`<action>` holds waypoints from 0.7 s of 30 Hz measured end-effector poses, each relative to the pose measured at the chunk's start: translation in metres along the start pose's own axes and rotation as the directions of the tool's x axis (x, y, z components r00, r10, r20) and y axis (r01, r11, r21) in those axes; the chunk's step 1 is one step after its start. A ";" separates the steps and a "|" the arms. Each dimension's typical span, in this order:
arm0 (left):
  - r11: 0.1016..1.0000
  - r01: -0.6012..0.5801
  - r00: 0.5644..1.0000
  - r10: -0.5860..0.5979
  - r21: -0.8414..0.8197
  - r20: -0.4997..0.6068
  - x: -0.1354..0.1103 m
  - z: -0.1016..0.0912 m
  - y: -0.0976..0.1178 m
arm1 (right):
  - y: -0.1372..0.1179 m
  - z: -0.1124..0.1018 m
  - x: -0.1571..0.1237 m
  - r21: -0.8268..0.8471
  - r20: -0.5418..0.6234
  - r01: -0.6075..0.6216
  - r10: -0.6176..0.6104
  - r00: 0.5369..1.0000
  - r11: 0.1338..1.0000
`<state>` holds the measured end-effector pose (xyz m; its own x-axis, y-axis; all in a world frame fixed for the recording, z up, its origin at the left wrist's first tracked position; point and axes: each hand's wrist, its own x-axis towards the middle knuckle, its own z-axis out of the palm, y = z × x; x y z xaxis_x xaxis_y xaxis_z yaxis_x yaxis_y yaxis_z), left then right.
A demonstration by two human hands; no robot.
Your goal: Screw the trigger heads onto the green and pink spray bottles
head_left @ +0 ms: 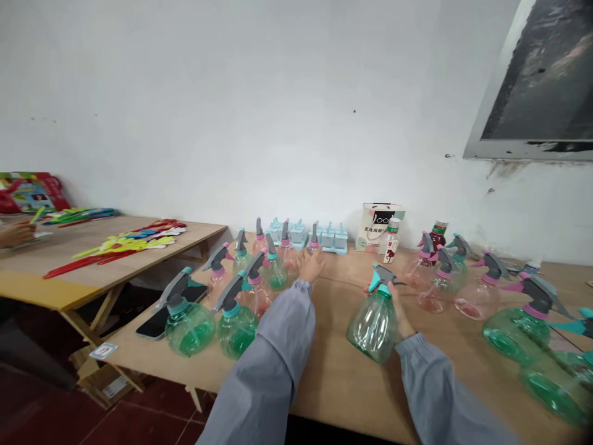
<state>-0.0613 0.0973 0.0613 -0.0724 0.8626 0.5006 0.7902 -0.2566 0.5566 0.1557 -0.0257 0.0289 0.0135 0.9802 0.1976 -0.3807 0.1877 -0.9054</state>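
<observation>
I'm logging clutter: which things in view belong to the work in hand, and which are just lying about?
Likely in the work:
green spray bottle in the right hand
pink-collared spray bottle by the left hand
other spray bottles

Apparently just lying about:
light-blue moulds
paper bag
phone

Head view: component layout

The right hand (402, 313) grips a green sprayer (372, 327) at the neck. The left hand (311, 266) is at a pink-collared sprayer (314, 235); the hand hides most of its body. Left sprayers (189, 327) and right sprayers (516, 332), green and pink, stand on the table (336, 383) to either side. Blue molds (334, 238), a bag (370, 230) and a small bottle (391, 240) stand near the wall (278, 123). A phone (152, 325) lies beside the left sprayers.
</observation>
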 end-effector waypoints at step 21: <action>0.976 -0.193 0.975 0.178 0.106 0.134 -0.126 -0.026 0.000 | 0.002 0.014 -0.008 0.198 0.139 0.053 -0.082 0.987 0.979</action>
<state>-0.0681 -0.0225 0.0160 0.1515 0.8534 0.4987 0.8492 -0.3706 0.3762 0.1414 -0.0337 0.0308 -0.0838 0.9434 0.3209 -0.5547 0.2234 -0.8015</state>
